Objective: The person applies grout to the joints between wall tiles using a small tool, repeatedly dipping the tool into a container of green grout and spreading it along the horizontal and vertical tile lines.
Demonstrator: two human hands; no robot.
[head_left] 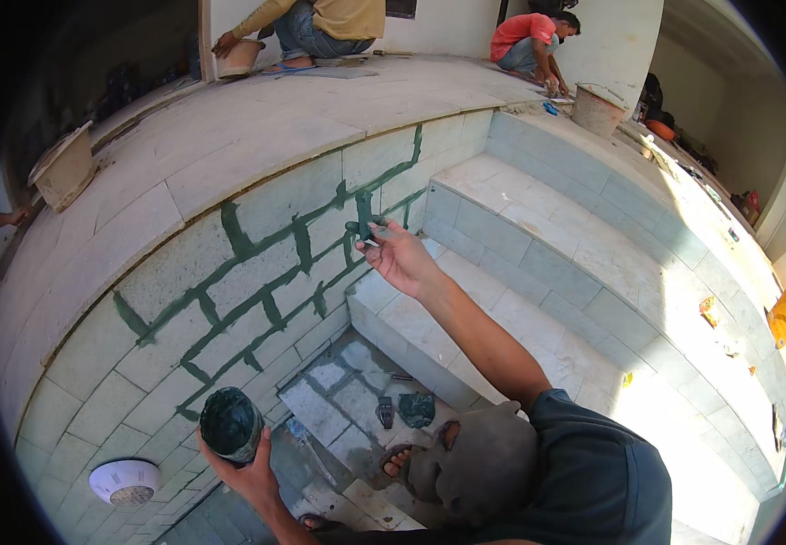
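Observation:
My left hand (252,472) is closed round a small round tub (231,425) of dark green grout, held low by the tiled wall. My right hand (402,259) reaches up to the wall's upper part. Its fingers pinch a small applicator (364,216) smeared dark green; its exact kind is hard to make out. The applicator is at the tile joints, where it seems to touch the wall. Thick green grout lines (238,259) run along many joints of the pale wall tiles (189,259). Lower joints look thin and unfilled.
Pale steps (520,241) rise on the right. A round white light fitting (125,481) sits low on the wall. Below lie a dark green lump (417,410) and a small dark object (385,411). Buckets (598,109) and two crouching people (538,45) are on the upper floor.

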